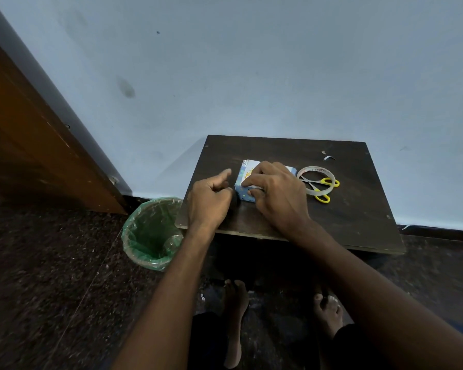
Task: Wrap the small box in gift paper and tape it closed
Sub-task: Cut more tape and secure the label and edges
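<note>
A small box [245,170] wrapped in blue patterned gift paper sits on the dark wooden table [345,209], left of its middle. My right hand [275,193] lies over the box, fingers on its top and thumb against its near face, and hides most of it. My left hand [210,198] is at the box's left side with its fingers curled and the thumb sticking up. Its knuckles are against the box's left face, and nothing shows inside the fingers. A clear tape roll [316,169] lies just right of the box.
Yellow-handled scissors [329,181] lie across the tape roll. A small paper scrap [329,157] sits near the table's back edge. A green-lined bin [134,222] stands on the floor left of the table, a wooden door [24,142] further left. The wall runs behind.
</note>
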Demonstrator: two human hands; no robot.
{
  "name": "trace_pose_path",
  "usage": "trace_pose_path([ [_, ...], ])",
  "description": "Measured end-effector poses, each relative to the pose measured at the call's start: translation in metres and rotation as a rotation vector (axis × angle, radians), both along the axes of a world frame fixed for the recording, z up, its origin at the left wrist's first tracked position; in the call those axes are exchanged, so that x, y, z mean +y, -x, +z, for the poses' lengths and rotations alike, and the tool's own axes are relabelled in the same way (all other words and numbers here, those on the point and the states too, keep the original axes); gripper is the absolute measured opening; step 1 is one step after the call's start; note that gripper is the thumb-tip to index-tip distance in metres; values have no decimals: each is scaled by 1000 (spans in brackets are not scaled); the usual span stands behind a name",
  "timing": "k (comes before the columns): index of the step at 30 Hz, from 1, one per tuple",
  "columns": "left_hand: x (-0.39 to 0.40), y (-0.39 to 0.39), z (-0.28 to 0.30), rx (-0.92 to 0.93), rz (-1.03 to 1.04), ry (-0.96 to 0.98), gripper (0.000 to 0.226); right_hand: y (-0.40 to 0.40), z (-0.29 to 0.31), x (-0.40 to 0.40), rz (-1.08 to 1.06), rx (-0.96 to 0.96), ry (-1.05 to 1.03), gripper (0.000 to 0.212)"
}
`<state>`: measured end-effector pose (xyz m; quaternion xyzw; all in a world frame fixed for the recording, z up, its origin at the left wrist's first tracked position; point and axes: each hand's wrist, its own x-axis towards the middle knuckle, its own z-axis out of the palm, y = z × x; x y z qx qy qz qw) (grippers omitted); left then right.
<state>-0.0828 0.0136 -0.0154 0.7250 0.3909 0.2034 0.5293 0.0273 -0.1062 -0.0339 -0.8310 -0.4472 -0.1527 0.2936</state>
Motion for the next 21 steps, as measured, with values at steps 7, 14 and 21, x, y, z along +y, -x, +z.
trace_pose_path([
  [7,-2,-13,-2,-45,27,92,20,1,-1,1,7,-28,-6,18],
  [14,1,-21,-10,-58,126,49,26,1,-2,-1,17,-44,-7,19],
  [21,9,-21,-8,-55,1,167,41,0,-4,-3,46,-110,3,18],
])
